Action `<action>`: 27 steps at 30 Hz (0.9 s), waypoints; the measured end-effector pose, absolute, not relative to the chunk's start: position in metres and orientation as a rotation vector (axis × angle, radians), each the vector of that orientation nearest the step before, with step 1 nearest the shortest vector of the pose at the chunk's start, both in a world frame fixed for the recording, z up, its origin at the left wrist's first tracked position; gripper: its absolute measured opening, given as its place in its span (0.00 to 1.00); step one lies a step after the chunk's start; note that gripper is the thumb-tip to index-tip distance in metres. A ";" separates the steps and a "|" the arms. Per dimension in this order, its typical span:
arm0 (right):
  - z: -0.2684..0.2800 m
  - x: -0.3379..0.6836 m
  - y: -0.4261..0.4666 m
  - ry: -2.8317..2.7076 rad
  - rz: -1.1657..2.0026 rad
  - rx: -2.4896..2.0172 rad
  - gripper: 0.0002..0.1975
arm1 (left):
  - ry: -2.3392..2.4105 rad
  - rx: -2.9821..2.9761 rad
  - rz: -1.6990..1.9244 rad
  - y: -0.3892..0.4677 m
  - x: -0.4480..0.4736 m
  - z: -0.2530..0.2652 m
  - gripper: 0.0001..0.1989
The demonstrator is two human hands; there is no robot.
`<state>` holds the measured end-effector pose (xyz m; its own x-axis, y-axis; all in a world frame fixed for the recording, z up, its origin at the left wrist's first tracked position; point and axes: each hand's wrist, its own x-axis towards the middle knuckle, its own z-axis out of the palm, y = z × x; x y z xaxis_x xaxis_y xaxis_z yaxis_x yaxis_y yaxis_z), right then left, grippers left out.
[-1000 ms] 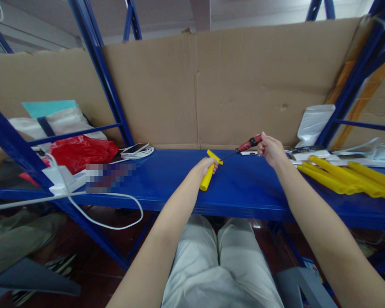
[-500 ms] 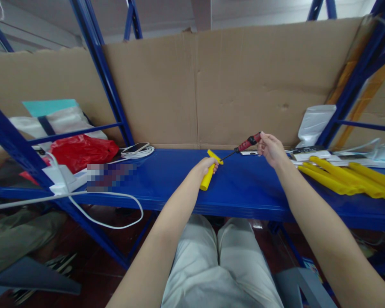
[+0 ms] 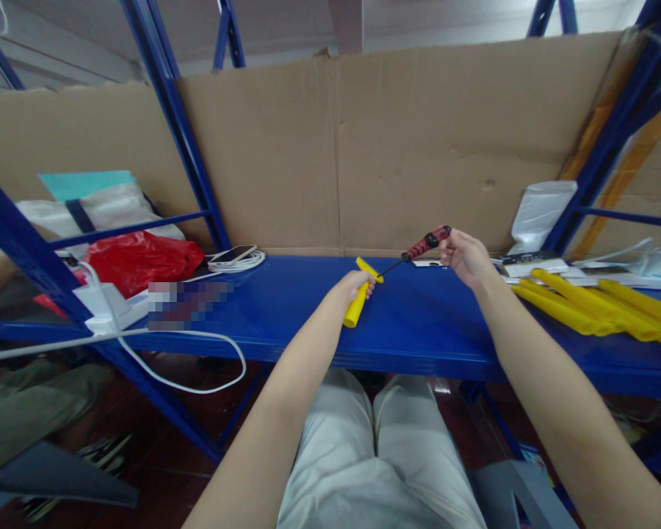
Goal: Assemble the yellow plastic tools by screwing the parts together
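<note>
My left hand [image 3: 359, 281] is closed around a yellow T-shaped handle [image 3: 354, 312], holding it tilted above the blue shelf top. Its grip sticks out below my fist, and its crosspiece shows just beyond my thumb. A screwdriver [image 3: 419, 249] with a red and black handle slants down to the left, its dark shaft meeting the handle near the crosspiece. My left fingers partly hide where the tip ends. My right hand [image 3: 467, 256] pinches the rear end of the screwdriver between fingertips, with the palm turned inward.
Several yellow tubular handles [image 3: 589, 305] lie on the right of the shelf [image 3: 286, 323], near a white plastic bag [image 3: 543, 213]. To the left are a phone [image 3: 234, 254] on a coiled white cable, a red bag [image 3: 143, 261] and a white charger [image 3: 102, 305]. Cardboard [image 3: 396, 147] walls the back.
The screwdriver's handle has shifted very slightly, and my right fingers have changed position a little at its end. My left hand and the yellow handle stay in place.
</note>
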<state>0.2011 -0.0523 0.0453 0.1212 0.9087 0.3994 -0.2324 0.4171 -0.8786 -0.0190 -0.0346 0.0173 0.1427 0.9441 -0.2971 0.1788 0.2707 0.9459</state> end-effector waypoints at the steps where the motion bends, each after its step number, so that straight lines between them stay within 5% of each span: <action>1: 0.046 0.201 -0.053 -1.156 0.965 -0.743 0.13 | 1.317 1.176 0.790 -0.035 -0.019 0.018 0.11; 14: 0.042 0.200 -0.048 -1.092 0.861 -0.761 0.20 | 1.308 1.179 0.792 -0.033 -0.019 0.016 0.11; 27: 0.042 0.202 -0.048 -1.128 0.864 -0.769 0.18 | 1.314 1.181 0.799 -0.031 -0.019 0.015 0.12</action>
